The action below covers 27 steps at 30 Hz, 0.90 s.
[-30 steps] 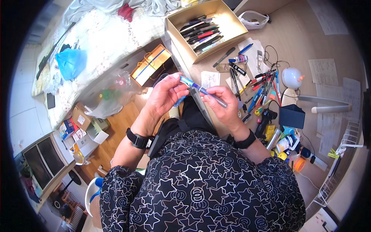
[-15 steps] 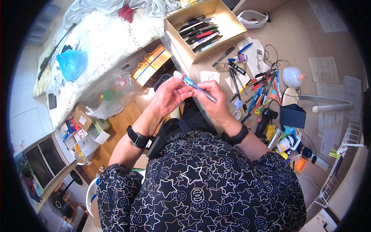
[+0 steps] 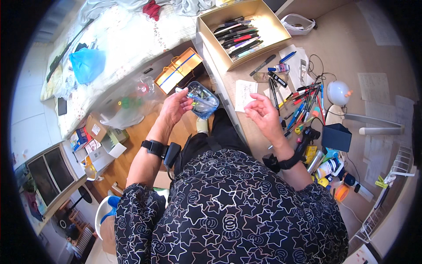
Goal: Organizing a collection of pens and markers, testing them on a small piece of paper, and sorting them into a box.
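My left hand (image 3: 175, 108) is over the floor side of the desk, palm turned inward, with thumb and half-curled fingers apart. At its thumb tip shows a small white piece (image 3: 179, 89) that I cannot make out clearly. Just beyond its fingers is a blue-rimmed clear bin (image 3: 214, 110) with pens and bits inside. A pale bluish pen-like streak (image 3: 196, 99) shows at the bin's mouth; whether it is inside or above is unclear. My right hand (image 3: 264, 115) hovers over the desk's near edge, fingers loosely spread with nothing between them, close to a paper sheet (image 3: 244, 94).
A gold box (image 3: 274, 33) of pens stands at the desk's far side. Several loose pens (image 3: 303, 103) lie heaped right of my right hand, near a white balloon-like object (image 3: 338, 92) and a dark blue box (image 3: 336, 135). An orange paper bag (image 3: 179, 72) stands behind the bin.
My hands have moved apart from around the blue-grey pen. My left hand went left, my right hand right over the desk. The bin has come into view between them.
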Tool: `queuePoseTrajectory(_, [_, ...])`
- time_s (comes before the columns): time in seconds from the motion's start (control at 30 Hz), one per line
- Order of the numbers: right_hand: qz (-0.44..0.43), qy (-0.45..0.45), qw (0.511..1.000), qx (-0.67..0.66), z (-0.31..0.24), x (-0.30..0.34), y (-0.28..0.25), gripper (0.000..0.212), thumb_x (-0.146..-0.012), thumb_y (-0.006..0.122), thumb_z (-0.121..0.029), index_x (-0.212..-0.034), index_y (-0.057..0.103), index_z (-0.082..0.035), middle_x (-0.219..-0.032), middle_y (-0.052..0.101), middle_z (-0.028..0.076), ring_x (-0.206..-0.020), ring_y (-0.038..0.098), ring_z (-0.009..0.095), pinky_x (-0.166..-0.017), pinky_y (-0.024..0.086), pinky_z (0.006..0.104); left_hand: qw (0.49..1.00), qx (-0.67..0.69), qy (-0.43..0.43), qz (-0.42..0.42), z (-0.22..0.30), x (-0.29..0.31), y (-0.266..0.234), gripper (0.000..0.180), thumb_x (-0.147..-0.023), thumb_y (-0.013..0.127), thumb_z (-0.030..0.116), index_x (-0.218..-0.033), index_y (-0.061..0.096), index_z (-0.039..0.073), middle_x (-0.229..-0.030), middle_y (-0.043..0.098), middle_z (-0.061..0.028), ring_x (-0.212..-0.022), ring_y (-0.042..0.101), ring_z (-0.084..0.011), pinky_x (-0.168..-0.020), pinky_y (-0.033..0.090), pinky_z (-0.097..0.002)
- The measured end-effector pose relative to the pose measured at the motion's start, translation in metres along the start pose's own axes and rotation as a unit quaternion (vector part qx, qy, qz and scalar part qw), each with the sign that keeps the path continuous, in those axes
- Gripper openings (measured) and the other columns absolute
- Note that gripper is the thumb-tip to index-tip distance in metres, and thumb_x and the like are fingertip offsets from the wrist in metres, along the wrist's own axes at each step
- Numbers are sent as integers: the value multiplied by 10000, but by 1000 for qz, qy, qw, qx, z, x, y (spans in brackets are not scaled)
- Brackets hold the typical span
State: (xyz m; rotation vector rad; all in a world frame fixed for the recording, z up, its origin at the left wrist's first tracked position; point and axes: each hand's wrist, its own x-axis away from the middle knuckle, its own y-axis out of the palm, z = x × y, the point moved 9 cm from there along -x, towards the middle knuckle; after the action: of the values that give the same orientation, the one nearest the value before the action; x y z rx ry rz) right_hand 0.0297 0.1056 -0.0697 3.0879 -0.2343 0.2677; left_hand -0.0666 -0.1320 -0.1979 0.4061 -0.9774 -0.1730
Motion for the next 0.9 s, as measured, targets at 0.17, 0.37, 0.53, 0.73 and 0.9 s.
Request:
queuePoseTrajectory(0.17, [43,53,998,18,5,10,-25,377,-828,587,-50,-1160,418,6,-832,573,43,-728,546,85,-687,447,213,984,-141,-96,56,-28,-32,-50,629,-804,614,410,-1174,391,-48,-1073,500,-230,-820,588,-281,-673,529,-363])
queuePoseTrajectory(0.37, [116,28,993,24,-1,23,-69,350,-839,568,-62,-1155,424,-12,-844,578,50,-669,541,76,-586,438,193,978,-146,-107,104,-26,-54,-84,648,-846,552,404,-1242,338,-62,-1168,454,-265,-882,568,-331,-753,501,-401])
queuePoseTrajectory(0.53, [318,69,940,101,-6,54,-156,297,-845,571,-119,-1111,476,-28,-801,588,27,-631,534,48,-533,413,165,980,-179,-74,36,3,-47,-55,423,-891,493,325,-1066,485,-60,-970,587,-176,-797,583,-253,-719,499,-357])
queuePoseTrajectory(0.73, [437,108,878,163,22,96,-250,209,-790,578,-90,-982,547,-11,-737,606,39,-540,541,80,-460,415,214,965,-263,3,-16,46,-1,16,355,-856,572,270,-1087,500,10,-906,614,-121,-734,598,-178,-651,507,-296])
queuePoseTrajectory(0.9, [387,228,859,245,57,104,-256,186,-755,623,-185,-843,623,-21,-690,636,67,-552,597,128,-523,465,261,929,-358,38,-87,49,9,72,288,-871,553,234,-1069,527,27,-894,621,-84,-723,588,-137,-666,499,-276])
